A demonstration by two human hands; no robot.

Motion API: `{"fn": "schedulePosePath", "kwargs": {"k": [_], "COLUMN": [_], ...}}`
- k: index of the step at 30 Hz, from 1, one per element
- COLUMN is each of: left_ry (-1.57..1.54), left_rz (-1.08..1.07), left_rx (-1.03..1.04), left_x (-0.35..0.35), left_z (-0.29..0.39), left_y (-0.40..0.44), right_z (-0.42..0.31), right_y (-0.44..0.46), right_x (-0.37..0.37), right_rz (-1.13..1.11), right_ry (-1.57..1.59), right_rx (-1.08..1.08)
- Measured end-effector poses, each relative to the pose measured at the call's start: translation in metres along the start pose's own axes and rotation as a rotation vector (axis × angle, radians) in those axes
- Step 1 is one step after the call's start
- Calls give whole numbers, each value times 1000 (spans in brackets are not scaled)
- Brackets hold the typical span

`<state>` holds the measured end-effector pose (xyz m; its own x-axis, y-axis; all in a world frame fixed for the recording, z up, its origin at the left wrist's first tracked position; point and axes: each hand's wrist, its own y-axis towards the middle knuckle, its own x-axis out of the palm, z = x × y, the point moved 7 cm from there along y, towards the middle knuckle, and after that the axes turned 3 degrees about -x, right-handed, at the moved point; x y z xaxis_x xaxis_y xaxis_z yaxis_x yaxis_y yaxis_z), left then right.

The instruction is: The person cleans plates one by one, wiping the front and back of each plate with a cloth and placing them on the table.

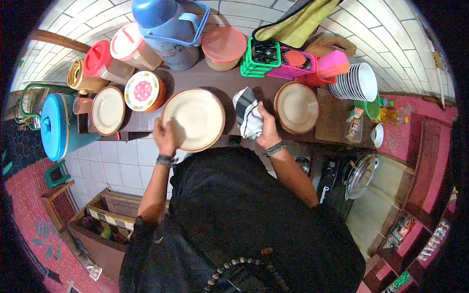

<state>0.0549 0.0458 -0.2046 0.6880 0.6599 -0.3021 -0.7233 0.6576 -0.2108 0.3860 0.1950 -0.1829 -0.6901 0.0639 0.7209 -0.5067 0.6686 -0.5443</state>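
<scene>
My left hand [165,137] grips the left rim of a cream plate [198,119] with a brown edge, thumb over the face and the fingers partly hidden. The plate is in front of my body at the counter's near edge. To its right, my right hand [267,128] is closed around a folded black-and-white striped cloth [249,115], apart from the plate. A second cream plate [296,107] lies on the counter just right of that hand. Another one [108,111] lies on the left, beside a round tin [144,91] with a pink-patterned lid.
Along the wall stand a blue thermos jug [171,36], a pink-lidded tub [223,46], a green basket [260,58] of cutlery and a magenta basket [292,66]. Stacked white bowls [359,82] are at the right. A blue drum [56,127] stands left of the counter [234,80].
</scene>
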Motion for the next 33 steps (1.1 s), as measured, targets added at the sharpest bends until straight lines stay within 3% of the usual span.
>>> {"fn": "schedulePosePath", "kwargs": {"k": [3,5,7,8,11,13,15,17,19,20,21,23,28,31,33], "left_ry": [19,-18,66,177,28,66,365,425,519,442,441,652,724,757,792], "left_rz": [29,-59,-26,-52,-74,-70,-92,-133,-84,-224,-217,-262,-385,-432,-457], "left_rx": [55,67,54,98,154,167,166,135,405,320,313,534,466,429,411], "left_x": [46,68,78,83,94,93,96,94,91,92,89,99,105,104,106], "left_z": [32,16,28,26,34,34,32,27,54,49,52,67,61,62,62], "left_y": [0,13,11,17,20,25,33,37,26,22,16,-5,-12,-14,-14], "right_z": [-12,-31,-31,-33,-29,-36,-31,-29,-26,-24,-21,-14,13,26,44], "right_y": [3,-5,-6,-6,7,2,11,18,24,29,32,39,60,73,82], "right_x": [3,6,18,28,31,57,65,78,88,90,93,94,86,95,103], "right_rz": [28,118,143,139,158,203,206,180,119,113,105,71,-34,-58,-235], "right_ry": [-34,-451,-493,-590,-801,-1223,-1262,-1539,-1577,-1709,-1839,-1947,-2281,-2338,-2198], "right_rx": [-92,-210,-211,-308,-482,-655,-672,-844,-930,-984,-1037,-994,-950,-978,-1094]}}
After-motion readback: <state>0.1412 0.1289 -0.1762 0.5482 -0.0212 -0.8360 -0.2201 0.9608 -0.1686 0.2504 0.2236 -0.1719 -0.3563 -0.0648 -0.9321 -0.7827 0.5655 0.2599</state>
